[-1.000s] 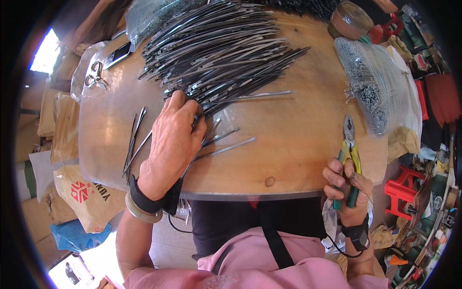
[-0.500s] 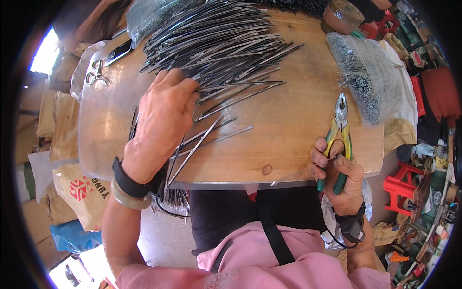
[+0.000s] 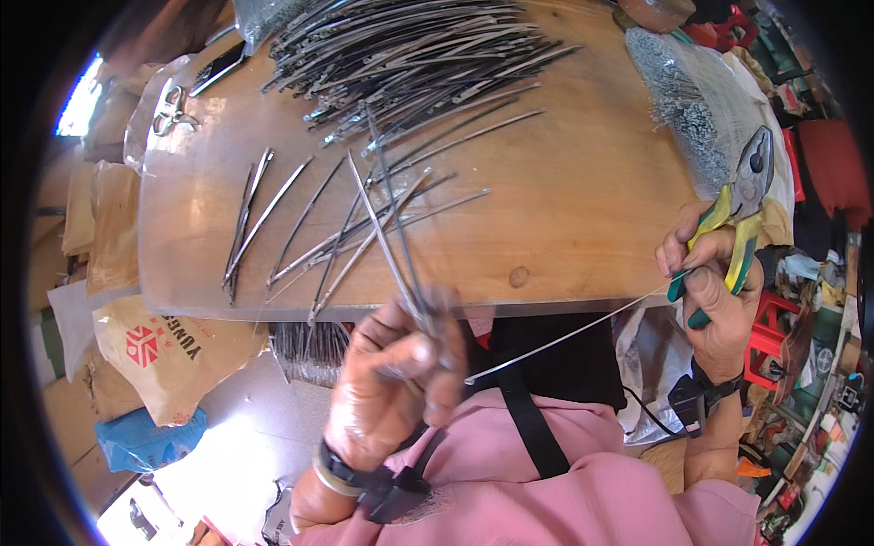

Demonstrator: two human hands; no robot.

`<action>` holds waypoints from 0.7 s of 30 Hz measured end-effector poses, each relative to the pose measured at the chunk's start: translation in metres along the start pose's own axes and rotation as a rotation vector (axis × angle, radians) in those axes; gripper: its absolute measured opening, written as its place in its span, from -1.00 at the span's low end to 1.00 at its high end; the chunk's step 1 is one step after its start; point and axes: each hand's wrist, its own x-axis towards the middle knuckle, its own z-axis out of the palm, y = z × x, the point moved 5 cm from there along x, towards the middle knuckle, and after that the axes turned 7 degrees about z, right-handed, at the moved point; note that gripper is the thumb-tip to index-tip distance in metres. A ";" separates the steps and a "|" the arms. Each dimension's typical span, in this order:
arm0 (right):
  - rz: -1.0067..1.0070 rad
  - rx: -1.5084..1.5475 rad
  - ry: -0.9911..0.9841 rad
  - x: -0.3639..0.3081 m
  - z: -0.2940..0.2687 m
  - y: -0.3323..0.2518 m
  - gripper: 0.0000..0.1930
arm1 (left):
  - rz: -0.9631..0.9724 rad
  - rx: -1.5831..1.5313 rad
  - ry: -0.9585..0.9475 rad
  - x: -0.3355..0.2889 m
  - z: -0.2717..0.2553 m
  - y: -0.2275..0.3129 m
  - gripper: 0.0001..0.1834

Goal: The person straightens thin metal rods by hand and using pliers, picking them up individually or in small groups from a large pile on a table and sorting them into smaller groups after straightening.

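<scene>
Head view: the hands are apart, both around the table's (image 3: 592, 218) near edge.
Left hand (image 3: 391, 373): blurred, just in front of the table, fingers closed on narrow held strips (image 3: 386, 237) that slant over the tabletop; their number I cannot tell.
Right hand (image 3: 715, 282): by the table's right corner, wrapped around yellow-green pliers (image 3: 751, 189) and pinching a thin wire (image 3: 555, 343), whose free end comes near the left hand.
Loose strips (image 3: 270, 217): scattered on the table's left half, apart from the heap.
Heap of strips (image 3: 410, 55): at the table's far side.
Progress: seemingly only a small share is separated, most left heaped; no wire visibly joins the held strips.
Farther out: scissors (image 3: 169, 118) at the table's far left, a clear bag (image 3: 683, 100) at its far right.
</scene>
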 end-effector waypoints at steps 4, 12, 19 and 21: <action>-0.170 -0.076 0.004 0.002 -0.008 -0.019 -0.76 | 0.048 0.251 0.054 -0.001 -0.009 -0.022 -0.76; -0.219 -0.639 0.015 -0.008 -0.006 -0.021 -0.76 | 0.157 0.707 0.050 -0.001 -0.015 -0.027 -0.87; -0.458 -0.915 -0.235 0.007 0.029 -0.015 -0.75 | -0.191 0.893 -0.080 0.013 -0.006 -0.035 -0.97; -0.497 -1.015 -0.341 0.014 0.045 -0.012 -0.72 | -0.288 0.923 -0.116 0.016 -0.010 -0.035 -0.96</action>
